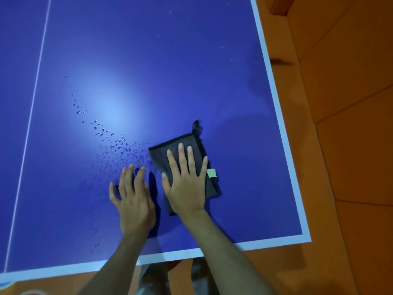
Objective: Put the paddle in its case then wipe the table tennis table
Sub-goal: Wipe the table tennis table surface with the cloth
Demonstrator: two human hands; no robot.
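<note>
Head view: right hand (pixel 187 186) presses grey cloth (pixel 180 154) flat on wet table (pixel 148 60)

A smooth, glossy table top (pixel 148 60) beaded with water droplets (pixel 110 137) is seen under a matt grey cloth (pixel 161 158).

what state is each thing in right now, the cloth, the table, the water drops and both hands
cloth: dark grey, folded, flat on the table under the right hand
table: blue top, partly wet, dry-looking further up
water drops: scattered left of the cloth, not yet wiped
right hand: fingers straight, pressing on the cloth
left hand: fingers spread, resting on the table beside the cloth, holding nothing
</note>
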